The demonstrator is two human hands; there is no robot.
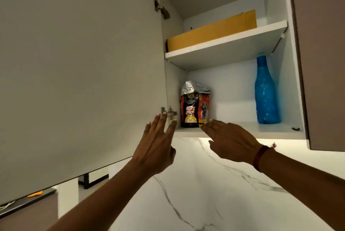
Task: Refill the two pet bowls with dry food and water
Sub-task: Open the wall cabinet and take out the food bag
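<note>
Left hand (pixel 156 148): fingers spread apart, straight, palm facing the cupboard, holding nothing. Fingertips sit in front of the lower metal hinge (pixel 170 114) at the inner edge of the open grey cupboard door (pixel 78 73); can't tell if they touch it.

Right hand (pixel 231 141): fingers loosely apart, extended twd the left, palm down, empty. Its fingertips overlap the bottom right corner of the dry pet food bag (pixel 195 107), a black/red/yellow pouch w/ a dog picture and a crumpled silver folded top. Contact vs just in front: can't tell. A dark red band (pixel 260 158) is around the right wrist.

Food bag stands upright at the left end of the lower white shelf (pixel 242 130), close to the cupboard's left wall. A tall blue translucent plastic bottle (pixel 266 92) w/ a blue cap stands upright at the right end of the same shelf, well apart from the bag.

Upper white shelf (pixel 224 43) holds a long flat yellow-brown cardboard box (pixel 211 31) lying across it.

Below the cupboard: white marble-pattern wall (pixel 196 193) w/ grey veins, lit from under the cabinet. Both forearms reach up from the bottom of the view.
</note>
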